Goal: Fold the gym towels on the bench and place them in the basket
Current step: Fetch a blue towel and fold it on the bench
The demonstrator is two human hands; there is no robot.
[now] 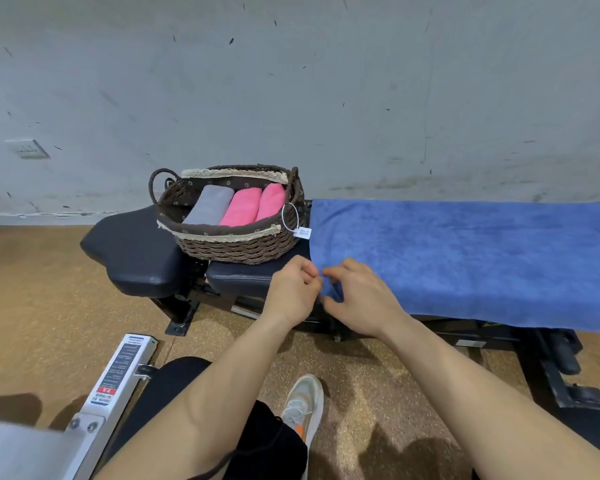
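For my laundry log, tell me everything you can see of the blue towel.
The blue towel is plush, terry-looking, spread unfolded along the black bench, near edge hanging over the side, left edge beside the basket. The right hand pinches its near left corner; the left hand curls at that corner, grip unclear.

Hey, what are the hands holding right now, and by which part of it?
The blue towel, by its near left corner: the right hand pinches the corner itself, and the left hand seems to pinch the edge just beside it.
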